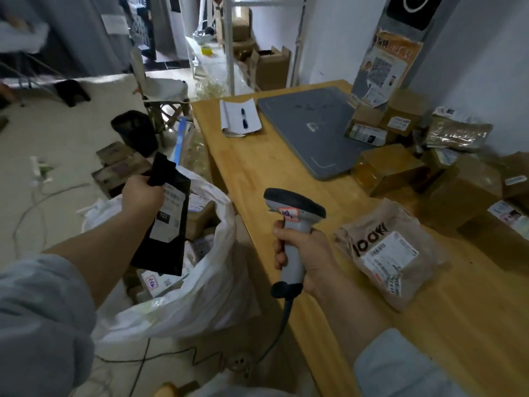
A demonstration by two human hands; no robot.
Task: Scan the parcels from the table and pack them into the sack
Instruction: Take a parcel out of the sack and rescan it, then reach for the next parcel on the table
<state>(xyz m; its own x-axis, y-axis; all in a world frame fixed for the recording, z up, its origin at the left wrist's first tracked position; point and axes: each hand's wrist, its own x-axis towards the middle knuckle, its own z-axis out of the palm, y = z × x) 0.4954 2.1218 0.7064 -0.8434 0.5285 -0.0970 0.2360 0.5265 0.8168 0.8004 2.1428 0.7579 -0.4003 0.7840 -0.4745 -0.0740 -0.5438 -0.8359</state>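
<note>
My left hand (pixel 141 194) grips the top of a black parcel bag (pixel 166 224) with a white label, and the bag hangs over the mouth of the white sack (pixel 211 285) left of the table. Several labelled parcels lie inside the sack. My right hand (pixel 303 259) holds a grey barcode scanner (pixel 293 216) by its handle above the table's left edge, its head pointing away from me. A brown paper parcel (pixel 392 253) with a white label lies on the wooden table (pixel 274 170) just right of the scanner.
Several cardboard boxes (pixel 392 167) and bagged parcels are piled along the table's right side. A grey mat (pixel 312 130) and a notepad with a pen (pixel 240 117) lie at the far end. The scanner's cable (pixel 274 342) trails to the floor. Boxes and a folding chair stand beyond the sack.
</note>
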